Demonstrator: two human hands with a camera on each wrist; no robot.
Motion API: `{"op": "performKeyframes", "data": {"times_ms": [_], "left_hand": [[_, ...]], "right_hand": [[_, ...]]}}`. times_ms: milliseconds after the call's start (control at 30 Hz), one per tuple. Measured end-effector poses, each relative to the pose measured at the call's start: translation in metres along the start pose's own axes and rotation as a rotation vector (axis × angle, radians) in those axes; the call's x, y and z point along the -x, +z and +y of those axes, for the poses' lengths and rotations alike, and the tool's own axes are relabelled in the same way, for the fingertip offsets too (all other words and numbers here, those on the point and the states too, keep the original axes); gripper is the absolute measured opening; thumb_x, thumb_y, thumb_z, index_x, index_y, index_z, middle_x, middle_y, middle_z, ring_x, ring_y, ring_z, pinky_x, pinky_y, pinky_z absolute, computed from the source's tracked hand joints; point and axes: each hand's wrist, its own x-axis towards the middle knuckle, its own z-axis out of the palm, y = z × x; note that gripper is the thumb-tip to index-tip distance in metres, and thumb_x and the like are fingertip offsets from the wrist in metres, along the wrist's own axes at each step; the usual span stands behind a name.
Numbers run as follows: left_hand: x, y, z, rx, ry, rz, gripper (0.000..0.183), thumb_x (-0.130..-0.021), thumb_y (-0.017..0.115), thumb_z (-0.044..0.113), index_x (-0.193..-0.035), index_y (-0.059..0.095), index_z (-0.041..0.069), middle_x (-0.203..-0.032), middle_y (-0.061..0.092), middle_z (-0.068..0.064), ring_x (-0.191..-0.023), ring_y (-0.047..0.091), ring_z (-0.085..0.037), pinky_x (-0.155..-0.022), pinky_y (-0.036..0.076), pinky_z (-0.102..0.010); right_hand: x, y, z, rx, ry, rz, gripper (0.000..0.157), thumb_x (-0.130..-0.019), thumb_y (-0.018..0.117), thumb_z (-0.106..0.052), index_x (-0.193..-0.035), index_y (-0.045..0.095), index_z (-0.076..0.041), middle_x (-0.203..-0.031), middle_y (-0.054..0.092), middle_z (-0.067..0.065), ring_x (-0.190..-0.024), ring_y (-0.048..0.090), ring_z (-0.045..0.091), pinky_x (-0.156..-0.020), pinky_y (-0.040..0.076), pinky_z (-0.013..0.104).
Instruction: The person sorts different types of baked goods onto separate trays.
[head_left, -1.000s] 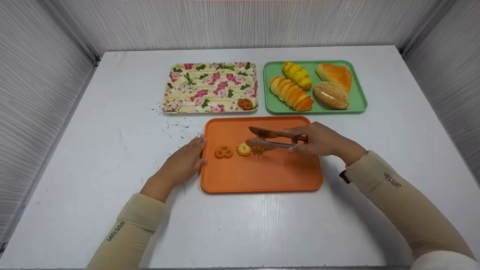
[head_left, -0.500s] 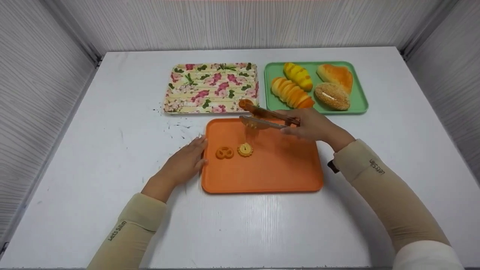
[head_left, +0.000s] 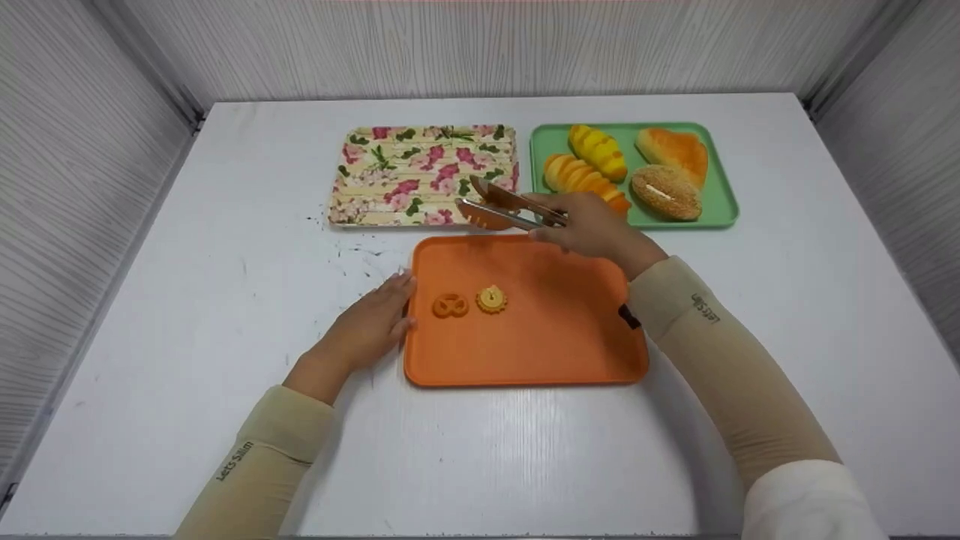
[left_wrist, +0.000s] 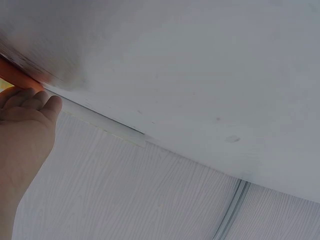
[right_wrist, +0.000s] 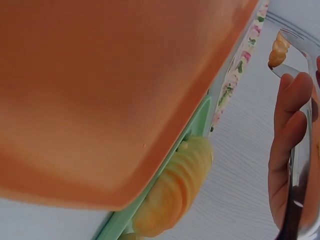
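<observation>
My right hand (head_left: 589,229) grips metal tongs (head_left: 501,196) over the near right corner of the floral tray (head_left: 390,172). In the right wrist view, a small ridged golden-brown pastry piece (right_wrist: 279,49) sits between the tongs' tips. The tongs cover the spot where a small pretzel lay on that tray. My left hand (head_left: 367,324) rests its fingers against the left edge of the orange tray (head_left: 525,352). On this tray lie a small pretzel (head_left: 451,306) and a round scalloped biscuit (head_left: 492,299), side by side.
Behind to the right stands a green tray (head_left: 721,202) with a yellow roll (head_left: 598,152), a ridged bread (head_left: 577,178), a triangular bread (head_left: 675,154) and a seeded bun (head_left: 666,193). Panelled walls (head_left: 480,49) enclose the white table (head_left: 480,457) at the back and sides.
My right hand has moved the tongs away from me and leftward, from above the orange tray to the floral tray's near right corner. My left hand has stayed put.
</observation>
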Motion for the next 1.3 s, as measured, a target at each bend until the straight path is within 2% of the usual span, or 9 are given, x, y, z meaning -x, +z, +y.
{"op": "performKeyframes", "data": {"times_ms": [200, 433, 533, 667, 767, 900, 1100, 1300], "left_hand": [[0.0, 0.0, 0.001, 0.001, -0.007, -0.009, 0.064, -0.102, 0.044, 0.033, -0.152, 0.017, 0.006, -0.158, 0.015, -0.008, -0.143, 0.014, -0.024, -0.114, 0.016, -0.043], [0.0, 0.0, 0.001, 0.001, -0.01, -0.009, 0.064, -0.102, 0.044, 0.033, -0.153, 0.017, 0.006, -0.157, 0.015, -0.009, -0.143, 0.014, -0.024, -0.114, 0.016, -0.043], [0.0, 0.0, 0.001, -0.005, 0.007, 0.005, 0.064, -0.101, 0.046, 0.031, -0.152, 0.019, 0.003, -0.156, 0.018, -0.012, -0.143, 0.016, -0.026, -0.114, 0.017, -0.043], [-0.001, 0.0, 0.001, -0.006, 0.019, 0.013, 0.063, -0.101, 0.047, 0.03, -0.151, 0.02, 0.002, -0.156, 0.02, -0.013, -0.142, 0.017, -0.027, -0.114, 0.018, -0.043], [-0.001, 0.0, 0.001, -0.003, 0.018, 0.015, 0.063, -0.101, 0.047, 0.03, -0.151, 0.02, 0.003, -0.156, 0.02, -0.012, -0.142, 0.017, -0.026, -0.114, 0.018, -0.043], [-0.001, 0.0, 0.001, -0.001, 0.005, 0.004, 0.063, -0.101, 0.046, 0.031, -0.152, 0.019, 0.004, -0.156, 0.018, -0.011, -0.143, 0.016, -0.026, -0.114, 0.017, -0.043], [0.0, -0.001, 0.003, -0.002, -0.015, -0.005, 0.064, -0.101, 0.046, 0.033, -0.152, 0.018, 0.006, -0.157, 0.017, -0.009, -0.143, 0.016, -0.024, -0.114, 0.017, -0.042], [0.0, -0.001, 0.002, 0.002, -0.002, 0.009, 0.064, -0.101, 0.047, 0.032, -0.152, 0.02, 0.004, -0.157, 0.017, -0.01, -0.143, 0.016, -0.025, -0.114, 0.018, -0.043]], "right_hand": [[-0.015, 0.008, -0.006, -0.021, 0.047, 0.008, 0.058, -0.091, 0.066, -0.034, -0.144, 0.043, -0.03, -0.085, 0.064, 0.01, -0.066, 0.062, 0.036, -0.062, 0.051, 0.035], [-0.03, 0.021, -0.011, 0.03, 0.086, 0.044, 0.057, -0.092, 0.064, -0.035, -0.144, 0.041, -0.029, -0.08, 0.061, 0.005, -0.056, 0.054, 0.019, -0.055, 0.047, 0.031], [-0.034, 0.026, -0.014, 0.077, 0.108, 0.067, 0.058, -0.092, 0.063, -0.036, -0.145, 0.041, -0.029, -0.078, 0.058, 0.007, -0.058, 0.048, 0.018, -0.053, 0.042, 0.029], [-0.04, 0.032, -0.018, 0.088, 0.149, 0.096, 0.059, -0.091, 0.063, -0.038, -0.145, 0.041, -0.029, -0.087, 0.058, 0.004, -0.067, 0.045, 0.018, -0.056, 0.038, 0.03], [-0.043, 0.035, -0.02, 0.073, 0.167, 0.101, 0.06, -0.092, 0.063, -0.037, -0.146, 0.04, -0.028, -0.084, 0.057, 0.005, -0.064, 0.043, 0.019, -0.055, 0.037, 0.031], [-0.045, 0.04, -0.02, 0.096, 0.149, 0.105, 0.06, -0.092, 0.062, -0.038, -0.147, 0.04, -0.024, -0.078, 0.056, 0.007, -0.061, 0.042, 0.019, -0.055, 0.036, 0.031], [-0.049, 0.046, -0.02, 0.109, 0.153, 0.097, 0.059, -0.093, 0.061, -0.038, -0.146, 0.041, -0.023, -0.097, 0.063, 0.005, -0.074, 0.053, 0.021, -0.065, 0.043, 0.035], [-0.053, 0.049, -0.019, 0.113, 0.188, 0.089, 0.06, -0.092, 0.062, -0.041, -0.146, 0.041, -0.027, -0.118, 0.061, 0.008, -0.089, 0.055, 0.023, -0.077, 0.047, 0.039]]}}
